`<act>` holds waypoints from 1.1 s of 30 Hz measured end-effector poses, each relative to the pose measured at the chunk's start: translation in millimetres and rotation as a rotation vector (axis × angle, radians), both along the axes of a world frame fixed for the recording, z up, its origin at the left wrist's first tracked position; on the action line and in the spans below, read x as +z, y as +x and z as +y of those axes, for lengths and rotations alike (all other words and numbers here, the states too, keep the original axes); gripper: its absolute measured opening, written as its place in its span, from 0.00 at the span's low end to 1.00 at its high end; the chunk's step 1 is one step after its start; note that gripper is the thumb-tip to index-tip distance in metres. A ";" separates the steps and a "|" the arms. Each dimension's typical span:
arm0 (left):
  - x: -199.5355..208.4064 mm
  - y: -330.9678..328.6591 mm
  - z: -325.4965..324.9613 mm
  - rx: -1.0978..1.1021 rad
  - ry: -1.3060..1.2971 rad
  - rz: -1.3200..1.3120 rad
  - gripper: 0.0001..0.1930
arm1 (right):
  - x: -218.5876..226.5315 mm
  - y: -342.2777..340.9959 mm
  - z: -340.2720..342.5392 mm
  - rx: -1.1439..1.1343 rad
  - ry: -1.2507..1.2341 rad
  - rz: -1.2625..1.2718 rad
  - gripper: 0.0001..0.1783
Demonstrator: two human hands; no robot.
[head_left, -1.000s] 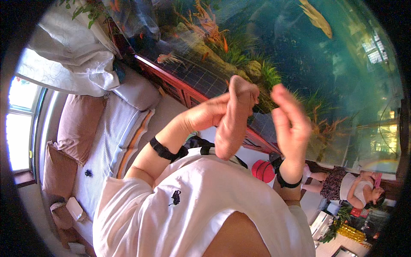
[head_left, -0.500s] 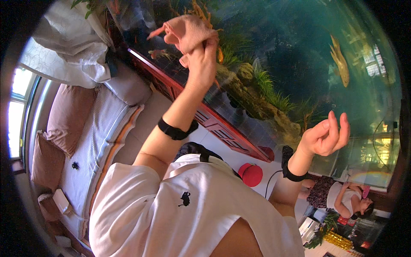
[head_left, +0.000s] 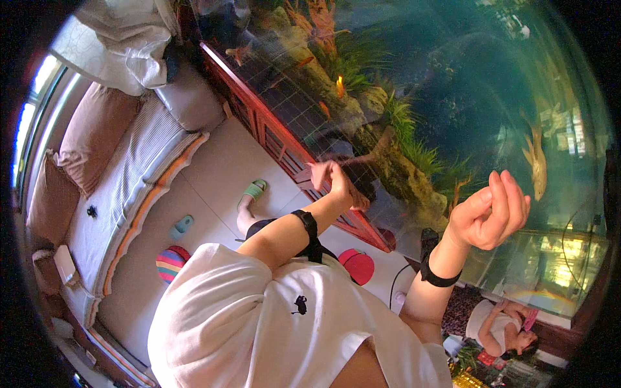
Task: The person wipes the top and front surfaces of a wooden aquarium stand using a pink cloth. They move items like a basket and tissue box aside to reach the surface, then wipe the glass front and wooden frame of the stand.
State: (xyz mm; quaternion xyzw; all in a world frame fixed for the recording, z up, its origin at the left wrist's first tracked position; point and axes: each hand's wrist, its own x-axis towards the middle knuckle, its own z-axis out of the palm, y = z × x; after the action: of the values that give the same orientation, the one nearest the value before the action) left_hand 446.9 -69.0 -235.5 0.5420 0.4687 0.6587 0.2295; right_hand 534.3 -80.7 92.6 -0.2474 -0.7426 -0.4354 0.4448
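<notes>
My left hand point(head_left: 341, 187) is low against the front glass of a large fish tank point(head_left: 446, 97), just above its red wooden stand point(head_left: 272, 132). Its fingers are curled, and a pinkish bit of cloth point(head_left: 318, 173) shows at them; the rest of the cloth is hidden. A dark reflection appears in the glass beside that hand. My right hand point(head_left: 493, 212) is raised in front of the tank's right part, fingers loosely bent and nothing in them. A dark band circles each forearm. Behind the glass are a long pale fish point(head_left: 535, 158), small orange fish point(head_left: 340, 87), plants and driftwood.
To the left stands a daybed point(head_left: 132, 168) with brown pillows point(head_left: 100, 132). Slippers, one green point(head_left: 253, 189) on my foot and one blue point(head_left: 182, 226), and a red round stool point(head_left: 356, 266) are on the tiled floor. Another person point(head_left: 498, 328) is at the lower right.
My left hand has come down and to the right from high on the glass, where the pink cloth showed fully. My right hand's fingers have drawn closer together. The view has shifted.
</notes>
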 end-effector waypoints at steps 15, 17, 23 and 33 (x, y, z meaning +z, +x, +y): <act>-43.2 -177.6 47.3 0.028 -0.686 0.183 0.31 | -2.3 -3.7 1.4 0.036 0.014 0.039 0.13; -27.7 -226.0 63.4 -0.019 -0.655 0.212 0.31 | -4.6 -3.6 2.7 0.035 0.042 0.062 0.13; -11.9 -377.8 108.1 0.031 -0.658 0.313 0.32 | -0.9 -53.9 5.1 0.502 0.062 0.686 0.12; -51.5 -598.3 180.4 0.494 -0.831 0.574 0.33 | -78.0 -216.3 57.3 0.175 -0.421 -0.127 0.08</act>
State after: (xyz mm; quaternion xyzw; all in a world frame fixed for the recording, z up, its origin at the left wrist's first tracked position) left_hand -151.4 111.4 -287.0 0.4378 0.8454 0.2788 0.1259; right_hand 317.9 -23.4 14.6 -0.2416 -0.8621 -0.2451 0.3719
